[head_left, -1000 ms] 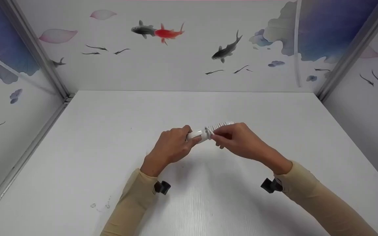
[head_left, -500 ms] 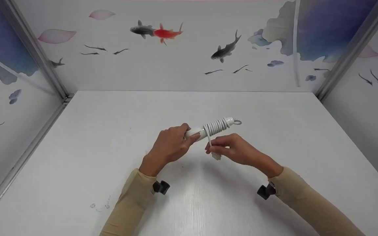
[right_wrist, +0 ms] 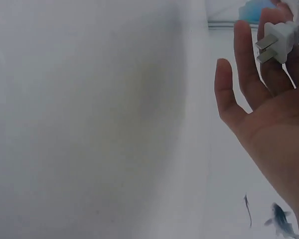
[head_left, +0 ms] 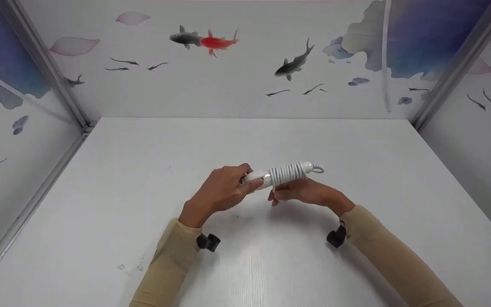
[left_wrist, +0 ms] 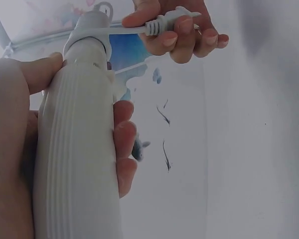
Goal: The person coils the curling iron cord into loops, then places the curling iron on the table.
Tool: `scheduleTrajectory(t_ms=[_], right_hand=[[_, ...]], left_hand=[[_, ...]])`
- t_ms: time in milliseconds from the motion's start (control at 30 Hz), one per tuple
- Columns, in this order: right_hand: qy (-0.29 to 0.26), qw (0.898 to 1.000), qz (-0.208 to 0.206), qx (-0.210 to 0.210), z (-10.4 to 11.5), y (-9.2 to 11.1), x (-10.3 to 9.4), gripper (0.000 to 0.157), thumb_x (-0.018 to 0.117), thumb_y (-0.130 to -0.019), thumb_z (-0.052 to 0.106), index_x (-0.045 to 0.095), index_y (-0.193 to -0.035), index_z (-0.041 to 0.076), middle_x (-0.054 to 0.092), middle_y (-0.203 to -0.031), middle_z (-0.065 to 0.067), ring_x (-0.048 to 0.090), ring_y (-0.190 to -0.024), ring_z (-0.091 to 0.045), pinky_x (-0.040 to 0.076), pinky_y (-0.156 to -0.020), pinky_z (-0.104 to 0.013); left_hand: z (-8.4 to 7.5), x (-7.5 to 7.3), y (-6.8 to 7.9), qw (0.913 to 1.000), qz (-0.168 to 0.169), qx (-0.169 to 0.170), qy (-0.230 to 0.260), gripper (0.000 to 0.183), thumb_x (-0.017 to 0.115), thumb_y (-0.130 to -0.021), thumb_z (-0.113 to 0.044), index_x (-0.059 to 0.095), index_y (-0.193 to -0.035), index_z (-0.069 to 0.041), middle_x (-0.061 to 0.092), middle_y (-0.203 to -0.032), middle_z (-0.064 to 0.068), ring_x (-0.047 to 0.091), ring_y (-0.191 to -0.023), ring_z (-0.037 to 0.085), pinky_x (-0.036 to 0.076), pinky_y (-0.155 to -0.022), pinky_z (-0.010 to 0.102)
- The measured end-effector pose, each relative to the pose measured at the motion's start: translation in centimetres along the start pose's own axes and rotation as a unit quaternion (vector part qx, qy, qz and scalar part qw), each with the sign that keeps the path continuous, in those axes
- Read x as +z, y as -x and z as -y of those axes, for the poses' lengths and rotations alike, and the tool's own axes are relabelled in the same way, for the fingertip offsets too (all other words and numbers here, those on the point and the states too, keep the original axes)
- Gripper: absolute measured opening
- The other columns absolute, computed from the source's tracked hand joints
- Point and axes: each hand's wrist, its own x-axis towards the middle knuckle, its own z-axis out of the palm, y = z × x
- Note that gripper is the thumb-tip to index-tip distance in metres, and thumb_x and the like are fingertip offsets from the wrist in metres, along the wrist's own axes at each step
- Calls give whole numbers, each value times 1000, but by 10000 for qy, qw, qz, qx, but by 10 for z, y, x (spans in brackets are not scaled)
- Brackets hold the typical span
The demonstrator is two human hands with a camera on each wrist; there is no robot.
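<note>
A white rod-shaped electric appliance [head_left: 254,175], its exact kind unclear, is held above the table, tilted up to the right. My left hand [head_left: 222,189] grips its thick ribbed body, thumb on one side and fingers round the other, as the left wrist view shows. White power cord [head_left: 288,174] is wound in several turns round the narrower part, and a small cord loop [head_left: 318,169] sticks out at the far end. My right hand [head_left: 307,191], below the coils, holds the two-pin plug [right_wrist: 279,42] between thumb and fingers. A straight stretch of cord runs from the plug to the appliance.
The white table [head_left: 164,149] lies beneath both hands, with small marks [head_left: 130,267] at its left front. Panels printed with fish and leaves [head_left: 245,85] enclose the back and both sides. A black wrist mount [head_left: 336,236] sits on each sleeve.
My right hand has gone from the coils, down with the cord end and plug, then under the coiled part. The appliance has shifted slightly, and my left hand keeps its grip.
</note>
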Motion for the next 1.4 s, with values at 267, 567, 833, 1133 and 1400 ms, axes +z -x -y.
scheduleTrajectory(t_ms=[267, 567, 833, 1133, 1400], right_hand=[[895, 9952, 339, 211, 11, 0, -17, 17, 73, -88, 12, 73, -100, 1, 72, -87, 4, 62, -78, -8, 53, -76, -29], [2337, 9600, 1091, 1089, 35, -15, -27, 13, 71, -88, 16, 76, -99, 18, 69, -87, 3, 54, -74, -10, 53, -77, -37], [2758, 9408, 943, 1732, 49, -27, -23, 28, 75, -89, 21, 69, -115, 10, 74, -98, -4, 67, -81, -13, 56, -87, -42], [2151, 9588, -365, 1821, 55, -29, -16, 37, 77, -89, 22, 66, -117, 1, 76, -99, -10, 72, -85, -16, 56, -90, -44], [1575, 9588, -1655, 1690, 43, -36, -12, 32, 79, -87, 21, 70, -111, 3, 70, -102, -10, 64, -86, -16, 54, -78, -27]], left_hand=[[-1, 0, 1, 9963, 638, 573, 33, 33, 61, -97, -41, 68, -107, -10, 69, -87, 2, 54, -68, 11, 44, -65, 27], [-8, 10, 0, 9890, 1309, 593, -341, 36, 65, -92, -48, 72, -102, -14, 65, -75, -4, 49, -61, 8, 40, -58, 23], [2, 24, -5, 9885, 1306, 412, -643, 41, 65, -93, -49, 71, -105, -11, 67, -76, -1, 49, -60, 9, 39, -58, 24], [23, 37, -11, 9911, 1258, -339, -286, 47, 64, -92, -55, 59, -116, -14, 64, -83, 1, 52, -68, 13, 43, -65, 29], [41, 33, -26, 9917, 1092, -652, -179, 48, 66, -90, -57, 58, -113, -16, 64, -84, 1, 52, -71, 16, 42, -68, 32]])
